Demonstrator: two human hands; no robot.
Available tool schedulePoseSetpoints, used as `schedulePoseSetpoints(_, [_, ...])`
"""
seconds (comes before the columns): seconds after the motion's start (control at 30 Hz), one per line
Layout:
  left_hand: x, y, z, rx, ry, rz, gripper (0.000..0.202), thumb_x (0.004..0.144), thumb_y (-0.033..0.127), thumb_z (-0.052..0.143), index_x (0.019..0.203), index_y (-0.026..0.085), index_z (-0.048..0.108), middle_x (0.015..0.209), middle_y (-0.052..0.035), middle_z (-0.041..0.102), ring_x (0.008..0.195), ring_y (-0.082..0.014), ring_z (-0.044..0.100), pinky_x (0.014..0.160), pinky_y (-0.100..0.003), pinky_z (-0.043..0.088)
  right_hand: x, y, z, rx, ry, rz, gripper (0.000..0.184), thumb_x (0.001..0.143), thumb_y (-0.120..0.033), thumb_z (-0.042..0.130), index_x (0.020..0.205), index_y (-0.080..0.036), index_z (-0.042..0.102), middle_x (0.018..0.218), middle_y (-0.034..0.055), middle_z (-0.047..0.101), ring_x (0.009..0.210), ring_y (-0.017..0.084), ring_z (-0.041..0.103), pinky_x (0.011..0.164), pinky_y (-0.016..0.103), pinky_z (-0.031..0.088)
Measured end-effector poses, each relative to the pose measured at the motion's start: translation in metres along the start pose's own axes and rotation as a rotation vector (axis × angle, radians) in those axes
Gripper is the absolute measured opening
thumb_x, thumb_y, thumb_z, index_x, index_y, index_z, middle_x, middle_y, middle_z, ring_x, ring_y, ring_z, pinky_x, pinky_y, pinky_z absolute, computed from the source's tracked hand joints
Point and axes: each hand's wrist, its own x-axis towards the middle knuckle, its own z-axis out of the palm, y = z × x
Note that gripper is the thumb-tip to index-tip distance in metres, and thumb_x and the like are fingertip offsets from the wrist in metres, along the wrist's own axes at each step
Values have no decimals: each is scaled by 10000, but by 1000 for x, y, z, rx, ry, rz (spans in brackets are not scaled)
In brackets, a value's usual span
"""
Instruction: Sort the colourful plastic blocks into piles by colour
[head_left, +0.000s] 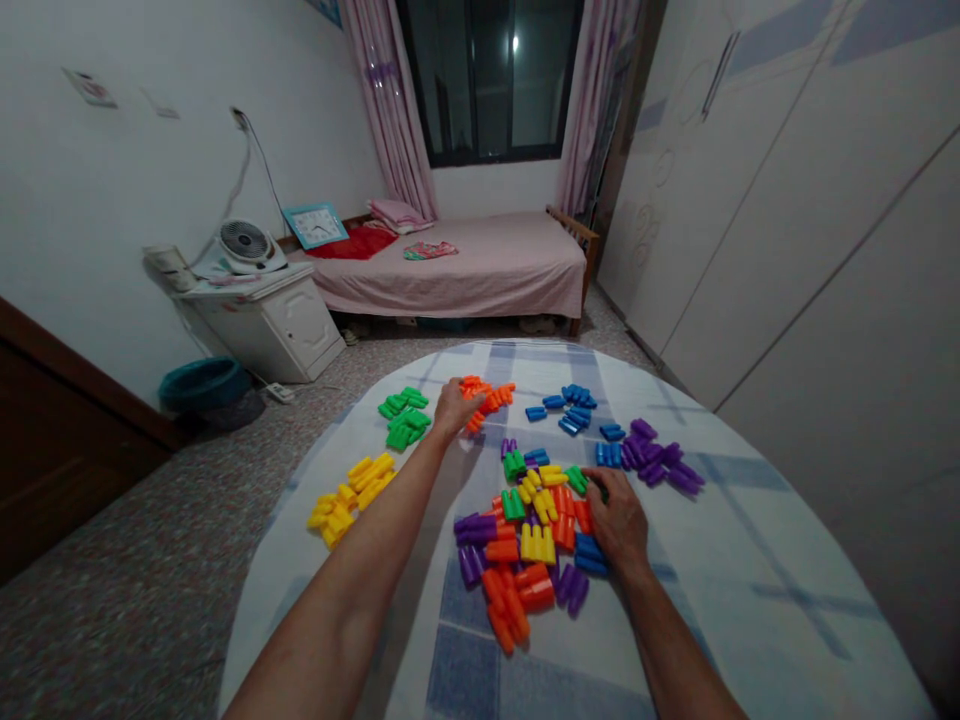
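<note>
Five sorted plastic-block piles (405,418), one mixed heap (517,540)

Heaped plastic blocks (525,540) bar the way between left hand (454,410) and right hand (619,520).

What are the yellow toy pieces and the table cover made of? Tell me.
The yellow toy pieces look like moulded hard plastic: glossy highlights, even colour, rounded ends. The table cover seems fabric or thin oilcloth, matte, with a printed blue check; which one is unclear.

Dim indoor light; warped wide-angle edges
</note>
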Motion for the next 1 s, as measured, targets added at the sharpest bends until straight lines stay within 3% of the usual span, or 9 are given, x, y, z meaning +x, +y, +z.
schedulePoseSetpoints(0.07, [-6, 3, -4, 12, 47, 97, 357, 706, 249, 668, 1036, 143, 580, 1086, -115, 610, 1062, -228, 568, 924, -356, 449, 0, -1, -1, 3, -2, 3, 299, 827, -278, 377, 939, -180, 636, 973, 79, 619, 934, 207, 563, 876, 348, 428])
schedulePoseSetpoints(0.17, [-38, -6, -10, -46, -45, 184, 251, 757, 256, 597, 977, 139, 632, 1073, -112, 634, 1059, -226, 578, 929, -372, 457, 0, -1, -1, 2, -8, 16, 295, 827, -268, 380, 948, -183, 635, 1003, 80, 616, 952, 205, 560, 890, 346, 423])
schedulePoseSetpoints(0.27, [-78, -26, -11, -208, -125, 91, 252, 769, 294, 572, 955, 141, 645, 1030, -95, 651, 988, -205, 605, 833, -341, 506, -1, 1, 1, 5, -10, 21, 295, 824, -263, 385, 953, -186, 638, 1007, 78, 617, 957, 207, 557, 897, 351, 423])
schedulePoseSetpoints(0.4, [-110, -52, -8, -344, -77, -22, 296, 782, 361, 526, 918, 121, 633, 914, -83, 664, 852, -184, 629, 736, -310, 525, -1, 3, 4, 10, -9, 6, 305, 836, -280, 387, 986, -178, 632, 1003, 80, 620, 949, 206, 564, 882, 354, 436])
schedulePoseSetpoints(0.53, [-118, -66, -5, -253, 42, 44, 262, 800, 331, 479, 893, 141, 633, 872, -60, 663, 848, -168, 621, 792, -299, 494, -2, 0, 5, -54, -55, -71, 346, 831, -303, 435, 1102, -172, 607, 1070, 96, 616, 990, 225, 552, 917, 388, 426])
schedulePoseSetpoints(0.67, [-118, -71, -3, -184, 23, 144, 229, 807, 289, 466, 871, 159, 643, 861, -47, 658, 829, -154, 609, 787, -279, 475, 0, -3, 5, -114, -98, -112, 354, 829, -311, 443, 1102, -169, 618, 1057, 102, 624, 996, 240, 542, 932, 410, 415])
schedulePoseSetpoints(1.0, [-117, -70, -4, -173, 0, 147, 219, 807, 272, 461, 859, 166, 646, 853, -40, 663, 789, -149, 606, 761, -267, 471, -1, -4, -1, 183, -150, 60, 338, 768, -321, 474, 1037, -178, 620, 994, 78, 627, 921, 210, 591, 866, 356, 465])
